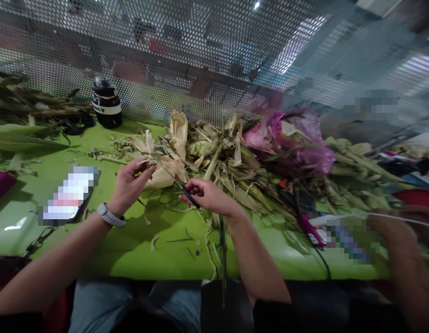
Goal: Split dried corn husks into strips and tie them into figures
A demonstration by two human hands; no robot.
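My left hand (133, 179), with a pale band on its wrist, pinches a small piece of pale dried corn husk (149, 144) whose strips stick upward. My right hand (204, 194) is closed round the dark handle of a slim pointed tool (187, 192). Its thin metal end reaches toward the husk at my left fingertips; whether it touches I cannot tell, nor its exact kind. A broad pale husk (162, 178) lies just beyond both hands, in front of a heap of dried husks (204, 134).
The green table (131, 254) carries a phone (70, 194) at left and a dark bottle (107, 104) behind it. A pink plastic bag (291, 138) lies on the husks, near a magenta-and-black corded tool (309, 229). Another person's arm (405, 259) is at right. A perforated screen (200, 60) rises behind.
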